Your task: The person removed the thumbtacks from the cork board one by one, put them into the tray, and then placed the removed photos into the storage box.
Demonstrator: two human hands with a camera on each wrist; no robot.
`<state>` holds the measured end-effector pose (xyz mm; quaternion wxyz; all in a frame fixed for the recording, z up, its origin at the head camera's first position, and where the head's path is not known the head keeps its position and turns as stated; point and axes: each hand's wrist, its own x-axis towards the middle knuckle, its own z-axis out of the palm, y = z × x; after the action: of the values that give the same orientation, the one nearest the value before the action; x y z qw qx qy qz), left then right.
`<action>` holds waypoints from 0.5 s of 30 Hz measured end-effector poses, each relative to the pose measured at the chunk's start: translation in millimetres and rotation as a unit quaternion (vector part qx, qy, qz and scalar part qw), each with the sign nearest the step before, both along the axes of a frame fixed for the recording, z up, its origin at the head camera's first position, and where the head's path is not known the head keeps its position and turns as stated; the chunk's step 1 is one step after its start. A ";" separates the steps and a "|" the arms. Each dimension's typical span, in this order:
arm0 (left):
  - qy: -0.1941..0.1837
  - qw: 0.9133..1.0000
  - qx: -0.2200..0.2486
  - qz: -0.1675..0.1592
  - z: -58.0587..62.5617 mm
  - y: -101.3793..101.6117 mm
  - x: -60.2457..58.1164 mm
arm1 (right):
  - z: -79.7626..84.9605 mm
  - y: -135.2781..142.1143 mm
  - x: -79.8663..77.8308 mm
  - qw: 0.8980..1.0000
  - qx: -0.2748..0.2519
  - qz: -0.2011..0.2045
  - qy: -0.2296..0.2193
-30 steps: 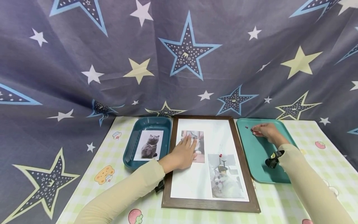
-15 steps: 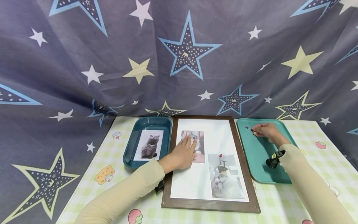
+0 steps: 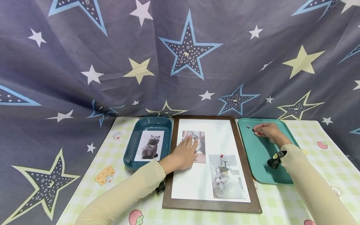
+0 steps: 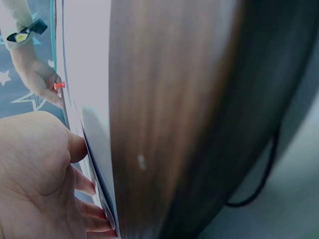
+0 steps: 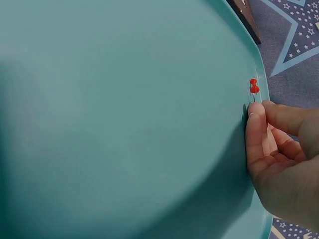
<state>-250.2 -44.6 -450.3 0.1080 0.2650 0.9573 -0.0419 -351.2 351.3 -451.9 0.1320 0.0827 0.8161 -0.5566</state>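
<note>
My left hand lies with fingers spread on a cat photo, partly covering it, on a white board with a brown frame. In the left wrist view its fingers touch the board's face. Another cat photo lies lower right on the board, a red push pin at its top edge. Over the green tray, my right hand pinches thumb and forefinger at a small dark-red push pin. A second red push pin lies just beyond those fingertips.
A dark blue tray left of the board holds a grey cat photo. All stand on a checked tablecloth. A star-patterned curtain hangs right behind the table.
</note>
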 end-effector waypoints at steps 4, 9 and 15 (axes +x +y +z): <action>0.003 1.000 -0.001 -0.003 -1.3 -0.2 -0.8 | -0.1 0.4 -0.3 1.000 0.002 0.000 0.000; 0.004 1.000 0.000 -0.004 -1.4 -0.4 -0.5 | -0.1 -0.3 0.4 1.000 0.005 -0.002 0.000; 0.004 1.000 -0.001 -0.005 -0.2 -1.1 -0.5 | 2.8 -5.2 2.4 1.000 0.017 -0.018 0.005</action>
<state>-250.6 -45.7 -450.5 0.1037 0.2691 0.9565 -0.0442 -348.8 346.1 -449.1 0.1165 0.0973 0.8244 -0.5452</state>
